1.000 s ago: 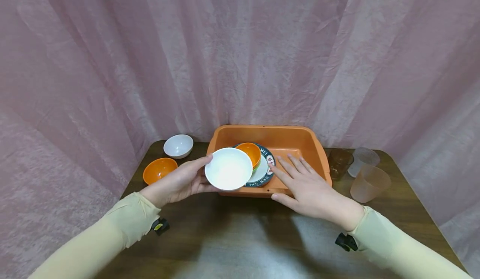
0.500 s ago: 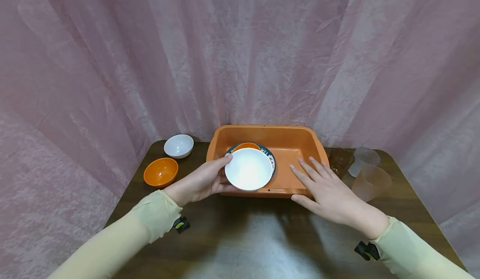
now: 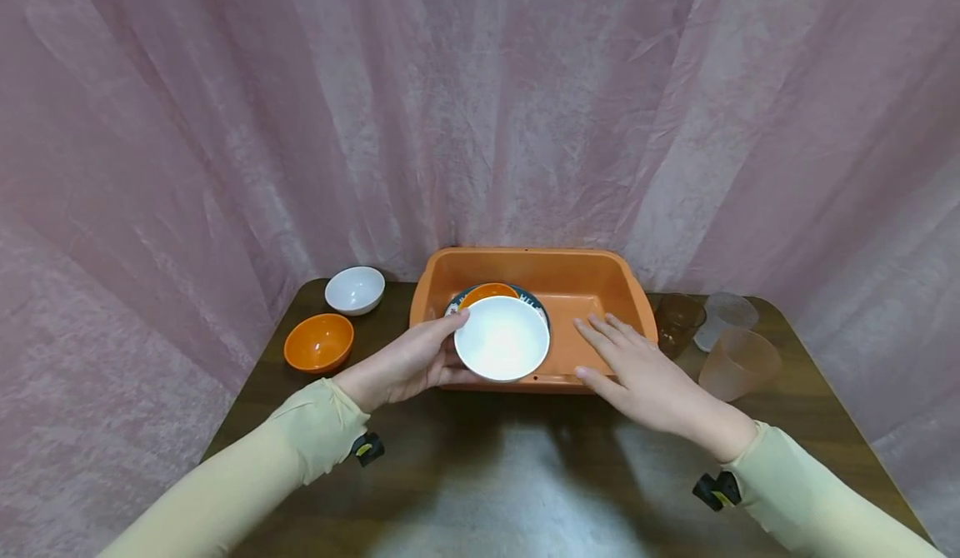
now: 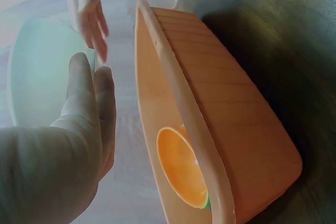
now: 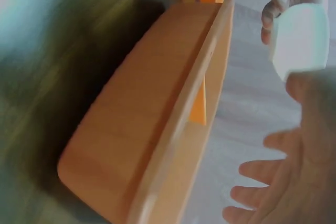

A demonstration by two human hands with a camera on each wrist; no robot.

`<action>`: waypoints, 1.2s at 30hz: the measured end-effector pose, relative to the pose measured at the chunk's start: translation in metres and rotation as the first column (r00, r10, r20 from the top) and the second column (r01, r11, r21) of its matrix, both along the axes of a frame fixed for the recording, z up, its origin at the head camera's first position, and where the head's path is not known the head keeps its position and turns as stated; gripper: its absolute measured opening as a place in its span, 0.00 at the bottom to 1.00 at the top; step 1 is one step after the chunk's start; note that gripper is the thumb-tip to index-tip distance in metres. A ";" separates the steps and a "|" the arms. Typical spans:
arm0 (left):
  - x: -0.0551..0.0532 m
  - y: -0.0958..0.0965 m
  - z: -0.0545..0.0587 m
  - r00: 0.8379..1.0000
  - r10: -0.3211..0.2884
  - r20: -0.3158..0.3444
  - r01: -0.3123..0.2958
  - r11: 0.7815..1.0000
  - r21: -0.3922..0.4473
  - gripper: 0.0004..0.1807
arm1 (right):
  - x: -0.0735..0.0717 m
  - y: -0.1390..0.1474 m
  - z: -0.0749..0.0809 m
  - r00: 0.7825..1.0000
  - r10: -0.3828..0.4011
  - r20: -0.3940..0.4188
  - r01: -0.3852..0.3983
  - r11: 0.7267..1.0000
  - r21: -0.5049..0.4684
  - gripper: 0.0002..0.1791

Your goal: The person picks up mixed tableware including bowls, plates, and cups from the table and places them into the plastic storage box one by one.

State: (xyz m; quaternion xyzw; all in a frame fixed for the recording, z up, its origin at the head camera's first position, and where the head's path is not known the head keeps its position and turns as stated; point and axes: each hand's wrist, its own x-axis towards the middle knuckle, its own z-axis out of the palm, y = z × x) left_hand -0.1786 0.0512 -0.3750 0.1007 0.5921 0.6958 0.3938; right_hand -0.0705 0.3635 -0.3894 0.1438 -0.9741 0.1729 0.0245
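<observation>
My left hand (image 3: 408, 362) grips a white bowl (image 3: 502, 339) at its left side, thumb at the rim, above the front of an orange plastic basin (image 3: 581, 350). The bowl's inside faces up toward the head camera. In the basin, an orange bowl (image 3: 486, 292) sits on a patterned plate (image 3: 537, 307), both partly hidden behind the white bowl. The left wrist view shows the orange bowl (image 4: 181, 166) with a green edge under it. To the right, my right hand (image 3: 652, 387) is held over the basin's front right, fingers extended, holding nothing and apart from the white bowl.
On the table's left stand another white bowl (image 3: 355, 290) and another orange bowl (image 3: 318, 344). Right of the basin are a brown clear cup (image 3: 677, 325), a clear cup (image 3: 726, 321) and a frosted pinkish cup (image 3: 739, 366). A pink curtain (image 3: 480, 108) hangs behind the table.
My left hand has carried the white bowl to the right, over the plate and the orange bowl. The right hand moved right, away from the plate, then slightly back left.
</observation>
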 end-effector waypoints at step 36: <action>0.003 0.015 -0.003 1.000 0.014 0.027 -0.013 0.999 -0.052 0.32 | -0.022 -0.053 0.012 0.806 0.303 0.509 0.430 0.293 -0.854 0.34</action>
